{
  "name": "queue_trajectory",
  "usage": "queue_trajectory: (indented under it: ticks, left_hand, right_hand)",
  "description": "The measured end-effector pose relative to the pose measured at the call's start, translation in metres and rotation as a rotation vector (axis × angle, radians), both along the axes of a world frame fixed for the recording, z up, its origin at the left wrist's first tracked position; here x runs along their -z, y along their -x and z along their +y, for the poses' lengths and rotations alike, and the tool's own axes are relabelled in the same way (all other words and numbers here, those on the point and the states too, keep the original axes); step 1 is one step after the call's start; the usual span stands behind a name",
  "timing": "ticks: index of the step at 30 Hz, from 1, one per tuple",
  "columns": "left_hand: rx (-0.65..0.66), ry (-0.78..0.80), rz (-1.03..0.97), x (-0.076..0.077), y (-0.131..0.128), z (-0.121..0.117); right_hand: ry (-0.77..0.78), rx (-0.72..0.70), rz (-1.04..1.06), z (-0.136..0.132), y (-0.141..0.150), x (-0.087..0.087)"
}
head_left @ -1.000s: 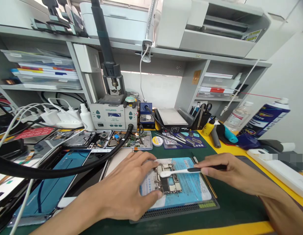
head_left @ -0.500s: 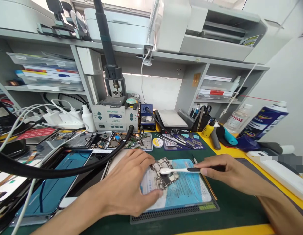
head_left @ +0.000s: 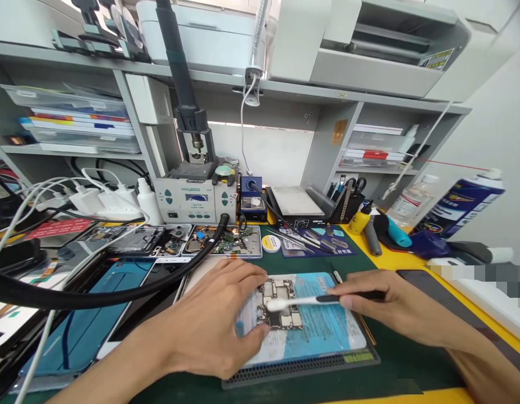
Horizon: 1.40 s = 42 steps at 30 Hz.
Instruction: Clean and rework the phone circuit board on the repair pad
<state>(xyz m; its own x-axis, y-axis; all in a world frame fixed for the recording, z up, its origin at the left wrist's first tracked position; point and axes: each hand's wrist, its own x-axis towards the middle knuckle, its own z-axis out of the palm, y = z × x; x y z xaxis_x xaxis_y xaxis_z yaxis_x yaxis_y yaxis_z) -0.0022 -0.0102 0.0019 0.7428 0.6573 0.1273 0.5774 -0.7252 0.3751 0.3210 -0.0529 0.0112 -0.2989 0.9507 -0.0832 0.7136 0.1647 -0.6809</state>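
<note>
So the left hand (head_left: 213, 331) is pinning a bare phone circuit board (head_left: 280, 306) down on a blue sheet (head_left: 322, 325), fingertips on its far edge and the thumb pressed against the near-left corner, so that hand is clamped on the board. Right hand (head_left: 377, 300) is closed around the dark handle of a white-headed brush (head_left: 310, 301), basically a toothbrush, with the bristle end resting on top of the board near its middle. That blue sheet lies on a dark work mat (head_left: 302, 367) with a gridded strip along its near edge, close to the front edge of the green tabletop (head_left: 406, 359), roughly centre. Toward the back of the tabletop there's a hot-air rework station (head_left: 196, 199) with its thick black hose (head_left: 95, 292) sweeping across the left side, over a couple of phone screens with blue film. Just behind the hands sit trays of stripped phone parts (head_left: 226, 240), a small round tin (head_left: 270, 243), and tweezers on a blue pad (head_left: 316, 241). Off to the right, on the yellow border, lie a spray can (head_left: 461, 205) on its side and a clear bottle (head_left: 411, 205).
</note>
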Motion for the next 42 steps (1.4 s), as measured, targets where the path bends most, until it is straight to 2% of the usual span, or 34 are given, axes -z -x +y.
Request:
queue_trajectory:
  ticks: [4,9,14,19,23,27,32,36,42]
  left_hand:
    - [-0.002,0.000,-0.016,0.001,0.002,0.001]
    - [0.004,0.004,-0.016,-0.001,0.001,0.001]
    - [0.008,-0.008,-0.053,0.001,0.002,0.001]
    - [0.005,-0.008,-0.048,0.001,0.003,0.001]
    - [0.005,-0.003,-0.031,0.000,0.003,0.000]
    - [0.004,-0.001,-0.040,0.000,0.003,0.000]
    - [0.006,-0.002,-0.035,-0.001,0.002,0.000]
    - [0.008,0.005,-0.022,-0.002,0.002,0.000]
    - [0.003,0.012,-0.021,-0.002,0.003,0.000]
  right_hand:
    - [-0.018,0.043,0.018,0.000,-0.003,0.001]
    - [0.111,-0.084,0.031,-0.001,-0.011,-0.004]
    - [0.047,0.012,0.038,0.001,-0.008,-0.003]
    - [0.103,-0.089,0.030,0.002,-0.012,-0.002]
    - [0.082,-0.023,0.066,0.003,-0.015,-0.001]
    - [0.088,-0.067,0.029,0.004,-0.013,-0.002]
    - [0.071,-0.015,0.086,0.003,-0.011,-0.004]
    - [0.115,-0.098,0.029,0.003,-0.012,-0.004]
    - [0.081,0.055,0.009,0.007,-0.018,0.001]
